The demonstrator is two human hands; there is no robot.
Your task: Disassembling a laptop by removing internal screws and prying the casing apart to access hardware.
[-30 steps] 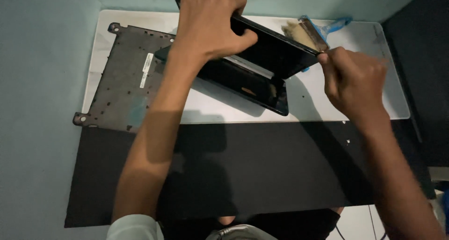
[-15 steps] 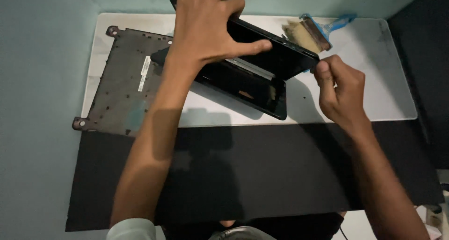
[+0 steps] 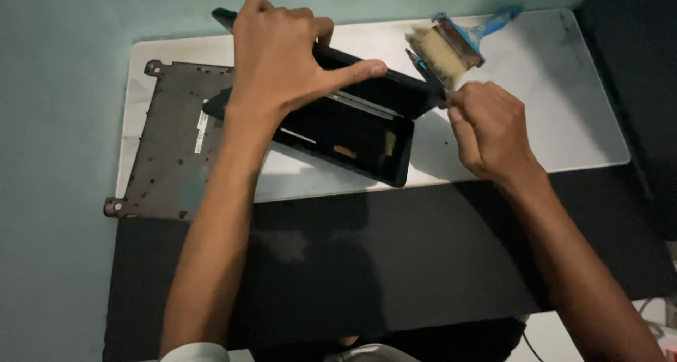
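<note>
Nearest lies a matte black mat [image 3: 395,263], flat and soft-looking, covering the front of the white worktop [image 3: 564,115]; it shows nothing resting on it, only the shadows of the two forearms.

Beyond it, a black laptop body [image 3: 352,133] is propped on its edge, tilted, over the white surface; its lower face is glossy and shows thin pale strips and a small copper-coloured patch; the left hand [image 3: 282,58] is clamped over its top edge, fingers curled across the back and the thumb stretched along the front. Should that clamp loosen, the smooth shell would probably slide on the slick worktop and fall flat; its narrow footing makes this likely.

The right hand [image 3: 486,125] is closed round a slim tool [image 3: 423,69] with a dark, blue-tinted shaft, its tip meeting the laptop's right corner; what kind of tip it has cannot be told. Pressed too hard or at a skewed angle, the tip could skid off the hard plastic, gouge the casing, or jab towards the left thumb just beside it.

Left of the laptop lies a detached bottom cover [image 3: 173,157], dull grey, flat, dotted with small holes and with rounded lugs at its corners; it partly overhangs the mat's edge.

Farthest off, a brush [image 3: 448,44] with pale, worn bristles, a dark band and a blue handle rests on the worktop, just behind the tool.
</note>
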